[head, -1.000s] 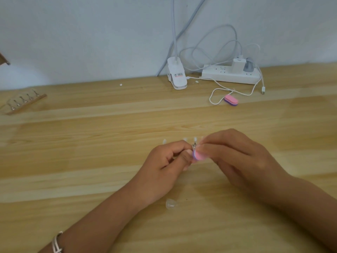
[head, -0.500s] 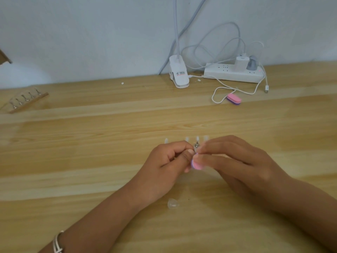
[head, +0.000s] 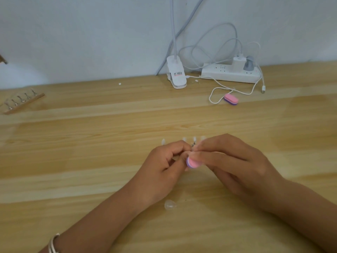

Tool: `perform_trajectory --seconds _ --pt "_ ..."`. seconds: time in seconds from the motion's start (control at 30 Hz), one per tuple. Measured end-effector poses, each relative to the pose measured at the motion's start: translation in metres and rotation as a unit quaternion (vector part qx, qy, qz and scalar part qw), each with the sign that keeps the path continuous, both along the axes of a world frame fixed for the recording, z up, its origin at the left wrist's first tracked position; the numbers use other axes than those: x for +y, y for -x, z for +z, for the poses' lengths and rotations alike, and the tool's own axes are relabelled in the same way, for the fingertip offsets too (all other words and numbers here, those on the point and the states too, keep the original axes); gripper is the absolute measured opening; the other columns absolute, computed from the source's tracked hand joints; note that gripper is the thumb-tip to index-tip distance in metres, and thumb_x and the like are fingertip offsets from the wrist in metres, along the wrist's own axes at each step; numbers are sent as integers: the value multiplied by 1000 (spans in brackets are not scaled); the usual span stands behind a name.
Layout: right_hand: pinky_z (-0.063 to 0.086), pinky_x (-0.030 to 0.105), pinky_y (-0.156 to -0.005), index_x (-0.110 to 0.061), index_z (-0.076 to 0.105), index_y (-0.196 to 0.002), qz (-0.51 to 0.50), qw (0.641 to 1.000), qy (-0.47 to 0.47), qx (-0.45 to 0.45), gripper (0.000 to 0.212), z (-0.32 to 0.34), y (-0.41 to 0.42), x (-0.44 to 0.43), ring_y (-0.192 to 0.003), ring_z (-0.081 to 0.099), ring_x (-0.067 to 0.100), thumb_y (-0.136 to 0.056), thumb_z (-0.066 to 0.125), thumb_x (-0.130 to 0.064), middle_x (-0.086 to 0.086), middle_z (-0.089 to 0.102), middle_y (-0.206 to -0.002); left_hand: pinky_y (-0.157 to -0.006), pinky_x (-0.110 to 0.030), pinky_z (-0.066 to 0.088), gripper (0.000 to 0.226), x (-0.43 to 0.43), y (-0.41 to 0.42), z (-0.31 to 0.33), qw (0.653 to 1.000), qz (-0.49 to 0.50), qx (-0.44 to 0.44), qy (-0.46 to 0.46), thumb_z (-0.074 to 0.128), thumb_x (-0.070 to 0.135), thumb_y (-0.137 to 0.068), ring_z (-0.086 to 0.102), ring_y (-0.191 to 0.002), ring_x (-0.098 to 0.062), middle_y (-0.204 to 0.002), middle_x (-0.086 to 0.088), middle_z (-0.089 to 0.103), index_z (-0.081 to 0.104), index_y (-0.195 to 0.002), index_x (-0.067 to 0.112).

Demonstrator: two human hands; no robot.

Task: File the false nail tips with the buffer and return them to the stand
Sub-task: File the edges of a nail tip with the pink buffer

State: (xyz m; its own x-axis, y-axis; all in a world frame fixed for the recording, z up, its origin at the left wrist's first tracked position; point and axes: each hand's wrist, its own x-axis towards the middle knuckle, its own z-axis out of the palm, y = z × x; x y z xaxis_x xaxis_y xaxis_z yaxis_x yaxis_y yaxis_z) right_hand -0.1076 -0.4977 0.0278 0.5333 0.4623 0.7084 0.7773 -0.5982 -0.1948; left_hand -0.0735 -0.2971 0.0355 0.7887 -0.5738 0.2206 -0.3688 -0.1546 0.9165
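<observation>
Down a shade goes the buffer (head: 193,162) since half a second ago, pink over purple at centre frame, pinched in the curled fingers of the right hand (head: 235,161) and pressed against a small piece (head: 193,144) the left hand (head: 164,167) pinches between thumb and forefinger, too blurred to name. Just above the hands a row of pale nail tips (head: 184,139) stands upright, a loose clear tip (head: 170,204) lies on the wooden table (head: 91,161) below the left hand, and the wooden stand (head: 23,105) with metal pegs (head: 20,98) sits well apart at upper left.
</observation>
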Motion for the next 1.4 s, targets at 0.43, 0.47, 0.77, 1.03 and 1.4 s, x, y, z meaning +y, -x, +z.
perform_trajectory --seconds 0.43,0.47,0.77,1.03,1.4 --pt "53 37 -84 -2 74 -110 -16 1000 14 11 24 2 -10 -17 -101 68 24 -94 59 6 11 69 -111 -47 -38 30 19 0 0 -4 999 23 -21 -21 53 20 -97 35 -50 -24 -66 -20 52 64 -83 15" --pt "53 36 -85 -2 74 -110 -16 1000 10 12 24 2 -9 -15 -102 67 24 -94 59 6 11 69 -111 -46 -37 29 19 0 0 -4 999 27 -24 -20 53 19 -98 34 -49 -20 -66 -20 52 64 -83 14" --pt "54 37 -83 -3 75 -110 -13 1000 5 14 24 2 -7 -9 -100 68 24 -95 59 6 11 69 -111 -44 -15 25 17 -1 1 -5 997 44 -53 -32 56 13 -97 31 -42 -2 -56 11 47 67 -85 16" --pt "53 33 -85 0 75 -109 -39 999 3 22 25 5 -9 -10 -96 69 26 -89 62 9 11 70 -108 -44 -13 24 18 -2 2 -5 996 44 -59 -41 57 16 -97 30 -40 -2 -51 17 45 66 -83 18" --pt "54 35 -85 -2 75 -110 -20 1000 -9 13 25 1 -4 0 -98 68 25 -91 62 9 11 69 -109 -43 -20 28 17 0 1 -4 998 31 -49 -20 57 20 -96 33 -44 -4 -58 13 51 67 -83 20"
